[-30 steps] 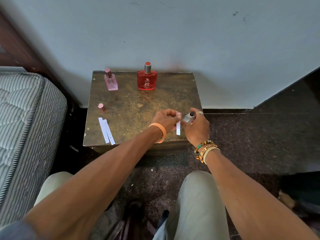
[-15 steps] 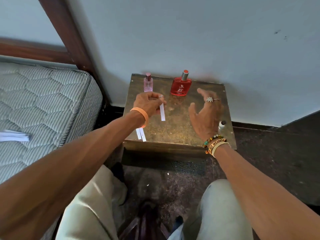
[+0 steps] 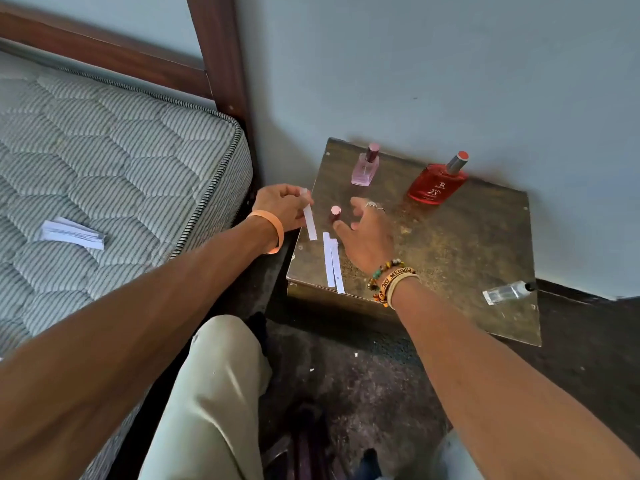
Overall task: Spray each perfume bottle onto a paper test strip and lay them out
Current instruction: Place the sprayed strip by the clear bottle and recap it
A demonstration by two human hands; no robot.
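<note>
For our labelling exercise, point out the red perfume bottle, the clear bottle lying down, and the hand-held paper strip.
red perfume bottle [image 3: 433,187], head view, middle of its glass body.
clear bottle [image 3: 504,293], head view, middle of its body.
paper strip [image 3: 310,222], head view, its free lower half.

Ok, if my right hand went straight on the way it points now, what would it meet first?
Probably the small pink cap, standing just ahead of the open right hand, between thumb and forefinger. Farther along that line stands the pink bottle. Depth is hard to judge from one view.
</note>
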